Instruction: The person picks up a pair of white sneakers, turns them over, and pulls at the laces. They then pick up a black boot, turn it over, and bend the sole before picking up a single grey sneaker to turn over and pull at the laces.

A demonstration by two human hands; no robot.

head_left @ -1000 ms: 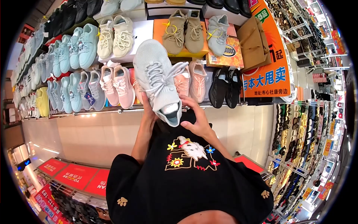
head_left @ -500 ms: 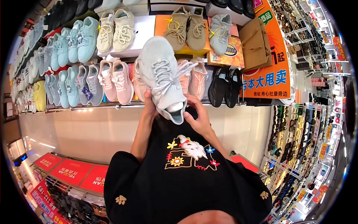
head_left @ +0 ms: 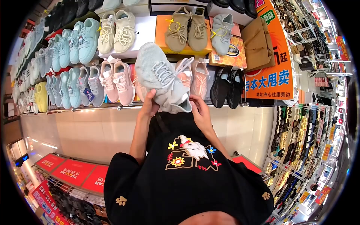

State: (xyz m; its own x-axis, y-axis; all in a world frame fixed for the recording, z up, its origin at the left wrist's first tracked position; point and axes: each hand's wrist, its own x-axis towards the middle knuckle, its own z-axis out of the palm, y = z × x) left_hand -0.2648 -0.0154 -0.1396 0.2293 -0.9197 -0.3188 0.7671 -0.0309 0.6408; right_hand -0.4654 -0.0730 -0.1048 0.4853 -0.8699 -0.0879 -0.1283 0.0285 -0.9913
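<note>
A light grey knit sneaker (head_left: 159,77) is held up in the middle of the view, toe pointing up and to the left, heel low on the right. My left hand (head_left: 150,104) grips its lower left side, thumb on the edge and the other fingers hidden beneath. At the heel collar, my right hand (head_left: 200,108) has its fingers closed on the rim. Behind the sneaker stand pink shoes (head_left: 123,83) and peach shoes (head_left: 200,79), partly covered by it.
Shelves carry light blue sneakers (head_left: 88,40), cream sneakers (head_left: 124,32), brown sneakers (head_left: 177,30) and black shoes (head_left: 220,87). A brown paper bag (head_left: 257,45) leans by an orange sign (head_left: 267,84). A metal shelf rail (head_left: 119,107) runs along the front.
The sneaker has tilted, its toe moving down and left and its heel rising to the right. My right hand has shifted slightly with the heel.
</note>
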